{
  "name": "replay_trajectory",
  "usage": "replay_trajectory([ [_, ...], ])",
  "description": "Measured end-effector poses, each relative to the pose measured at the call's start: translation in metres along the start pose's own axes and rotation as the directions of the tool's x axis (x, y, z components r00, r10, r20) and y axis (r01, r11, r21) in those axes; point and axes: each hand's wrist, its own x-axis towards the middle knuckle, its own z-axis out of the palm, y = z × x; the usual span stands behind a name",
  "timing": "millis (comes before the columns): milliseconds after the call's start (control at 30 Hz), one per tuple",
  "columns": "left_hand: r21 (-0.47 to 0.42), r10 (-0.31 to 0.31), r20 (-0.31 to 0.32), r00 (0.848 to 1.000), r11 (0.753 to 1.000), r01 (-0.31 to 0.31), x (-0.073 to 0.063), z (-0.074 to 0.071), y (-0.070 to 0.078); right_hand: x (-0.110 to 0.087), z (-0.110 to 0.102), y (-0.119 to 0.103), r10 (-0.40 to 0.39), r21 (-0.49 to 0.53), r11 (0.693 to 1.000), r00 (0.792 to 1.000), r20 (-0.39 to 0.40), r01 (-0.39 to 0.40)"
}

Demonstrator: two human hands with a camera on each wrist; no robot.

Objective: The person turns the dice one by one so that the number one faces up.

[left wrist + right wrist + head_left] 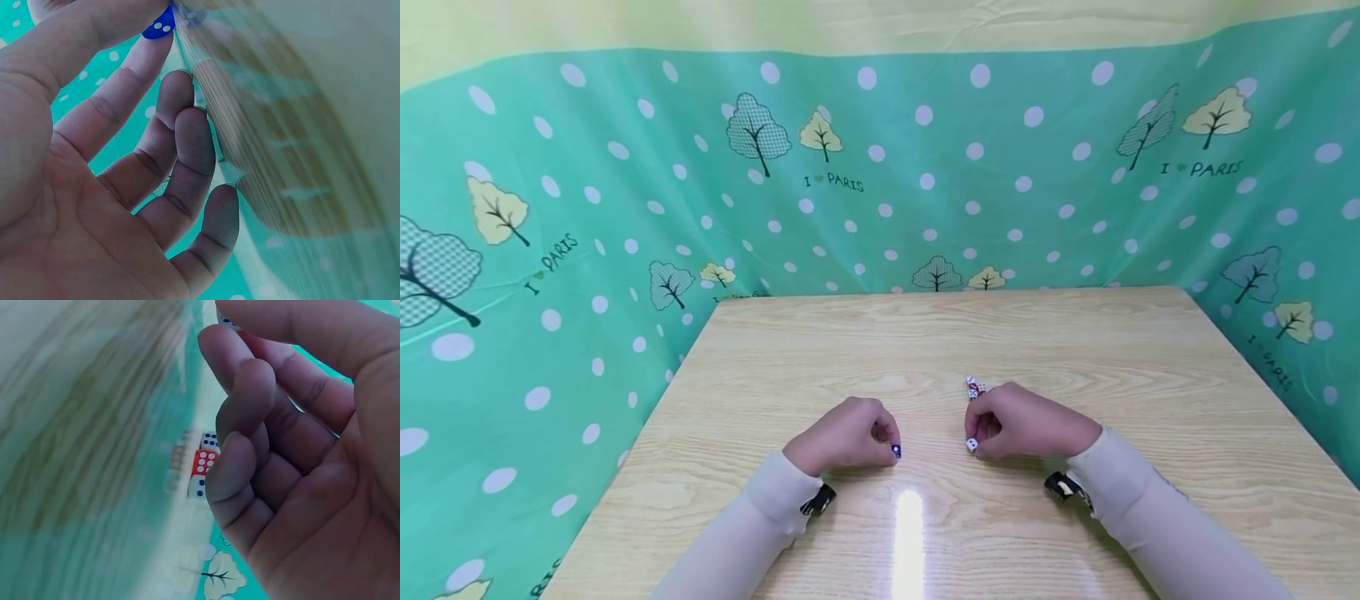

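Between thumb and index finger, my left hand (852, 433) pinches a blue die (896, 450) with white pips, close over the table. In the left wrist view the blue die (160, 25) sits at the fingertips, while the other fingers bend loosely near the wood. To the right, my right hand (1018, 423) pinches a white die (972, 445) low at the tabletop; only a sliver of that white die (229, 322) shows in the right wrist view. Just behind the right hand are several more dice, white ones and a red die (203, 462), partly hidden by its fingers.
A light wooden table (820, 350) stretches under both arms, with a bright light reflection (908, 542) near its front. Green dotted cloth (925, 167) printed with trees hangs along the back and both sides. Dark bands (820, 500) circle the wrists.
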Motion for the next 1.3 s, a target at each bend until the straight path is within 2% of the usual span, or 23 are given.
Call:
replay_trajectory([
  [233, -0.005, -0.003, -0.001, 1.000, 1.000, 0.003, 0.002, -0.002, 0.003, 0.001, -0.003, 0.008, 0.004, 0.023, 1.000, 1.000, 0.001, -0.004],
  [467, -0.018, 0.006, 0.019, 1.000, 1.000, -0.005, 0.008, 0.005, 0.005, -0.009, -0.001, 0.017, 0.045, 0.067, 0.997, 0.999, 0.006, -0.045],
  [600, -0.021, -0.009, 0.026, 1.000, 1.000, 0.009, 0.006, 0.010, 0.003, -0.012, 0.004, 0.019, 0.037, 0.088, 0.995, 0.999, 0.011, -0.037],
  [767, -0.025, -0.010, 0.019, 1.000, 1.000, 0.011, 0.001, 0.009, 0.003, -0.009, 0.007, 0.017, 0.026, 0.092, 0.995, 1.000, 0.010, -0.027],
  [1133, -0.024, -0.010, 0.000, 1.000, 1.000, 0.010, -0.002, 0.001, 0.001, -0.004, -0.002, 0.009, 0.046, 0.073, 0.996, 0.998, 0.031, -0.048],
  [1300, -0.021, -0.010, -0.004, 1.000, 1.000, 0.010, -0.002, 0.000, 0.000, -0.003, -0.001, 0.003, 0.043, 0.018, 0.999, 0.999, 0.001, -0.043],
])
